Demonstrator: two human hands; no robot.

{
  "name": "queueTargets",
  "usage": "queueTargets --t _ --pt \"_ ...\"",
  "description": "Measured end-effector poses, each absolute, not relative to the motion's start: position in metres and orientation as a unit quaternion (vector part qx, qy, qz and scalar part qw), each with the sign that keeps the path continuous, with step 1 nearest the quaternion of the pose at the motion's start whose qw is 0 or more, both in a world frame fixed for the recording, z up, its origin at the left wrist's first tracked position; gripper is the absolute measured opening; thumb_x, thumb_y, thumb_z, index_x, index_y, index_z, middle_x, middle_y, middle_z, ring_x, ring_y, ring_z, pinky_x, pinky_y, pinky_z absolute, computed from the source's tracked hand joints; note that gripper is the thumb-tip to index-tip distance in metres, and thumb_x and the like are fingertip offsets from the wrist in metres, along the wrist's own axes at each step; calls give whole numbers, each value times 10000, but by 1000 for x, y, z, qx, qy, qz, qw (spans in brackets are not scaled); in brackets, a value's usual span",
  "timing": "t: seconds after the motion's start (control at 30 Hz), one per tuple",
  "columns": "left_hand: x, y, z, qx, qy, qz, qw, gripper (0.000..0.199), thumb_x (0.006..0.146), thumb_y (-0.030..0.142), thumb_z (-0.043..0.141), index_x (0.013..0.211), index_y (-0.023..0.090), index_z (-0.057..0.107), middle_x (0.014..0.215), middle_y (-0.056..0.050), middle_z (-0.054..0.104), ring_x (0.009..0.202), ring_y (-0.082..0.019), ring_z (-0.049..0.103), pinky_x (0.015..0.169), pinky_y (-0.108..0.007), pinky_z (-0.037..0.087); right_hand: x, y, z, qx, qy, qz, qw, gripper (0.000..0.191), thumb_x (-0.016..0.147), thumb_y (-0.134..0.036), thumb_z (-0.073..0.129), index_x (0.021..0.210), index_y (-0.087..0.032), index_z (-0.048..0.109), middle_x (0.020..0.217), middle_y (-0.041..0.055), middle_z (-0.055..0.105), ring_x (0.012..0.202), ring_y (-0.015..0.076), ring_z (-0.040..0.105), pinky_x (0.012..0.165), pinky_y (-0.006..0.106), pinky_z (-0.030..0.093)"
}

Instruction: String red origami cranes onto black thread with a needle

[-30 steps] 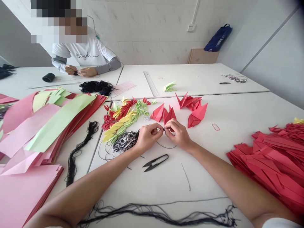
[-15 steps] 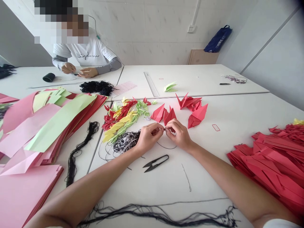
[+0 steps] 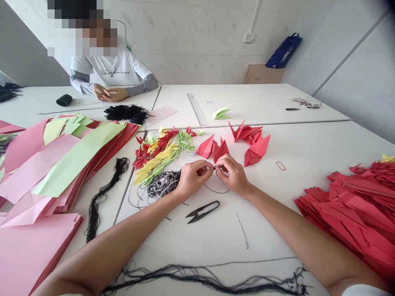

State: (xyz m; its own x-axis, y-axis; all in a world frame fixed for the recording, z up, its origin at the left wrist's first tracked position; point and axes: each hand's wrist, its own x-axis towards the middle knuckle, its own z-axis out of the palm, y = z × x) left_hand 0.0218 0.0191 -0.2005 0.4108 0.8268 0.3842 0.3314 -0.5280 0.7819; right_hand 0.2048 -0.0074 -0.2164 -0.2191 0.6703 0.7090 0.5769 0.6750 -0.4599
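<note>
My left hand (image 3: pixel 195 174) and my right hand (image 3: pixel 231 172) meet fingertip to fingertip over the table, each closed in a pinch. Between them is a dark cord (image 3: pixel 217 192), whose loose length curves down onto the table below. Just beyond my fingers stand folded red paper cranes (image 3: pixel 220 150), with more red cranes (image 3: pixel 257 150) farther right. Beside my left wrist lies a tangle of black and white cord (image 3: pixel 163 183). Black thread snips (image 3: pixel 203 212) rest on the table between my forearms. A thin twisted wire-like piece (image 3: pixel 242 230) lies to their right.
Small folded papers (image 3: pixel 160 154) in red, yellow and green lie left of centre. Coloured paper sheets (image 3: pixel 70 164) fill the left; red folded paper (image 3: pixel 358 205) is heaped right. Black strands (image 3: pixel 185 275) cross the front. A ruler (image 3: pixel 196 109) lies at the back, near a seated person (image 3: pixel 114 74).
My hands hold almost the same place, with the cord still pinched. Across the table, the other person's hands have come together.
</note>
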Motion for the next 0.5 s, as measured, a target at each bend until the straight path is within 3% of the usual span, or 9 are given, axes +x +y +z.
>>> queueTargets --t 0.07,0.23,0.5 --pt "22 19 -199 781 358 395 326 131 835 181 586 802 170 712 651 35 516 600 -88 432 605 -212 360 204 -8 -216 -400 -780 50 479 151 918 -76 512 904 -226 516 865 25 567 673 119 521 577 246 440" --pt "20 17 -197 781 403 356 316 133 840 230 603 821 182 725 536 86 242 520 -80 260 549 -220 267 204 -8 -215 -405 -779 42 477 147 915 -79 511 889 -224 517 856 21 572 665 115 527 551 240 429" --pt "20 18 -200 781 411 343 321 177 859 277 585 822 187 732 549 82 216 536 -88 227 552 -236 232 204 -9 -216 -413 -773 41 480 141 924 -95 485 900 -233 505 865 31 573 683 127 543 538 245 427"
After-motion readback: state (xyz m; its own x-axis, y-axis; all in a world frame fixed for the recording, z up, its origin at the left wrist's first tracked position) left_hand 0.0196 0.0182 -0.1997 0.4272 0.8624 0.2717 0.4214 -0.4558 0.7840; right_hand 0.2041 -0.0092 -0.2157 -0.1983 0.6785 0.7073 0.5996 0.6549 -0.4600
